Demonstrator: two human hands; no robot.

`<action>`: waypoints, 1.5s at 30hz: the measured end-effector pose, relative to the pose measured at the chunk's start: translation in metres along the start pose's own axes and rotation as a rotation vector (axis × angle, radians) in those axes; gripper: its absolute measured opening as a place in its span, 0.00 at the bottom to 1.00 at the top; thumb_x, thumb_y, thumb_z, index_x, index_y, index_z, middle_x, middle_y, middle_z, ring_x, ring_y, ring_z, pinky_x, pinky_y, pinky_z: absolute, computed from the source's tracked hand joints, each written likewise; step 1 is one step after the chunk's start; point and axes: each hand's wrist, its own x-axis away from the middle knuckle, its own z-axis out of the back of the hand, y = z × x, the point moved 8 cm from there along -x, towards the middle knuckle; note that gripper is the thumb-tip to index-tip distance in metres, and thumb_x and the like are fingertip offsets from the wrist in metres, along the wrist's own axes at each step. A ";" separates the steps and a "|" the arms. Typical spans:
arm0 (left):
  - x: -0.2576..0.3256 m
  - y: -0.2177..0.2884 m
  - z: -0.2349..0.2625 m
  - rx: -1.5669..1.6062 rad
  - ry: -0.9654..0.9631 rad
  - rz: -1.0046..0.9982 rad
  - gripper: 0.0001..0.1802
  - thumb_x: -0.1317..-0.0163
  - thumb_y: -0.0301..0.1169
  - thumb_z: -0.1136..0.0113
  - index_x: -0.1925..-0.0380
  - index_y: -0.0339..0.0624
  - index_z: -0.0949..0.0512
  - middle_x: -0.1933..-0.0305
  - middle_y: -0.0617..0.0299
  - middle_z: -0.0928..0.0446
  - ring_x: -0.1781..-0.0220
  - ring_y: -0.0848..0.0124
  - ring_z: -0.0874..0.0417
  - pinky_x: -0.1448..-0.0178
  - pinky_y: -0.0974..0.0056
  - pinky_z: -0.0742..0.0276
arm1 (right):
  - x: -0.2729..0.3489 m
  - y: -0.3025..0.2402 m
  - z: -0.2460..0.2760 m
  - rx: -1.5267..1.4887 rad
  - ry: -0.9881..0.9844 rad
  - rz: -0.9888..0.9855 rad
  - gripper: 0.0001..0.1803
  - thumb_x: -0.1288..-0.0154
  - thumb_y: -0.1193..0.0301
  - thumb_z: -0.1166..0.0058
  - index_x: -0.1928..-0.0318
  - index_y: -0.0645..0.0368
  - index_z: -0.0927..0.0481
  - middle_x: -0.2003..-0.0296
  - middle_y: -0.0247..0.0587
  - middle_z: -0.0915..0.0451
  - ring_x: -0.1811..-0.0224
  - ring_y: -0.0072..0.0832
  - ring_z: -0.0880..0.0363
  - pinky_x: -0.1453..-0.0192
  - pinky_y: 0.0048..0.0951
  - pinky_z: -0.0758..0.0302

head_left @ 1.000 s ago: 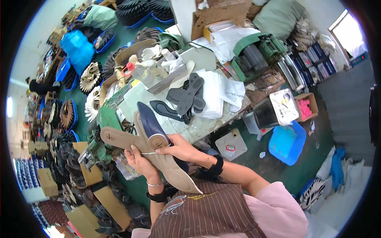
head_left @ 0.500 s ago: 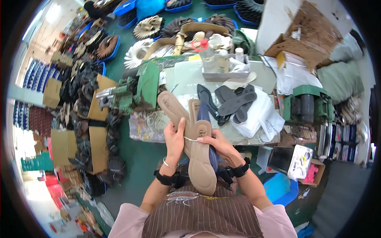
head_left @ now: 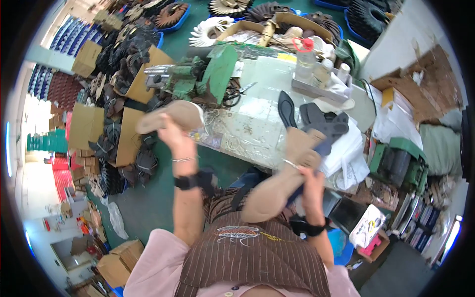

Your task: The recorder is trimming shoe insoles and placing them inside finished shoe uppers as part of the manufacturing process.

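Above a cluttered workbench, the left hand lifts one tan insole out to the side, fingers closed around its edge, seemingly to keep it clear of the other work. The right hand clamps a second tan insole with a dark blue sole behind it, angled toward the lap. Brown cardboard boxes stand on the floor at left; a clear bottle with a red cap sits in a tray at the bench's far edge.
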 end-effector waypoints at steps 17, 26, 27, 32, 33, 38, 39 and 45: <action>0.036 0.053 -0.028 -0.101 -0.215 -0.011 0.15 0.34 0.36 0.46 0.54 0.38 0.31 0.61 0.60 0.22 0.67 0.75 0.18 0.77 0.72 0.22 | -0.066 -0.059 0.100 -0.107 -0.033 0.288 0.22 0.43 0.72 0.44 0.49 0.69 0.30 0.54 0.44 0.23 0.52 0.30 0.25 0.43 0.31 0.33; 0.041 0.057 -0.023 -0.093 -0.235 0.000 0.15 0.33 0.35 0.46 0.53 0.37 0.31 0.59 0.60 0.22 0.62 0.73 0.18 0.65 0.65 0.16 | -0.059 -0.067 0.062 -0.077 -0.178 0.295 0.27 0.47 0.75 0.44 0.45 0.66 0.33 0.54 0.44 0.24 0.49 0.32 0.26 0.39 0.32 0.35; 0.043 0.058 -0.020 -0.086 -0.226 -0.006 0.15 0.33 0.35 0.46 0.53 0.37 0.31 0.59 0.60 0.22 0.62 0.73 0.18 0.65 0.65 0.16 | -0.066 -0.070 0.070 0.015 -0.139 0.328 0.35 0.49 0.76 0.41 0.39 0.65 0.38 0.47 0.45 0.29 0.42 0.33 0.32 0.35 0.32 0.41; 0.040 0.040 0.009 -0.292 -0.337 0.084 0.15 0.37 0.32 0.42 0.54 0.35 0.28 0.57 0.60 0.22 0.59 0.72 0.18 0.60 0.66 0.18 | -0.120 -0.099 0.102 0.257 -0.086 0.524 0.50 0.48 0.74 0.37 0.31 0.62 0.56 0.38 0.48 0.39 0.35 0.34 0.41 0.32 0.31 0.47; 0.044 0.035 0.007 -0.330 -0.390 0.136 0.13 0.39 0.30 0.40 0.56 0.34 0.25 0.58 0.60 0.21 0.60 0.74 0.19 0.58 0.67 0.19 | -0.138 -0.092 0.133 0.388 0.072 0.553 0.49 0.47 0.73 0.37 0.31 0.63 0.55 0.40 0.50 0.36 0.37 0.36 0.37 0.34 0.31 0.43; 0.047 0.030 0.064 -0.608 -0.615 0.183 0.14 0.43 0.25 0.37 0.57 0.31 0.23 0.60 0.58 0.19 0.58 0.74 0.19 0.54 0.66 0.20 | -0.173 -0.048 0.153 0.807 0.645 0.765 0.25 0.41 0.71 0.43 0.44 0.68 0.30 0.56 0.53 0.22 0.56 0.44 0.23 0.49 0.38 0.28; 0.048 0.029 0.077 -0.773 -0.680 0.199 0.15 0.44 0.24 0.36 0.57 0.29 0.23 0.60 0.58 0.19 0.57 0.73 0.19 0.53 0.66 0.21 | -0.173 -0.035 0.107 1.070 0.522 0.846 0.16 0.38 0.73 0.47 0.51 0.66 0.23 0.61 0.44 0.19 0.61 0.37 0.21 0.54 0.33 0.26; -0.001 0.067 0.133 -0.860 -0.529 -0.014 0.14 0.48 0.25 0.34 0.61 0.28 0.21 0.62 0.55 0.18 0.60 0.71 0.17 0.53 0.66 0.21 | -0.104 0.157 -0.213 0.367 -0.700 -0.109 0.22 0.33 0.70 0.52 0.40 0.61 0.31 0.50 0.45 0.22 0.51 0.30 0.22 0.47 0.31 0.26</action>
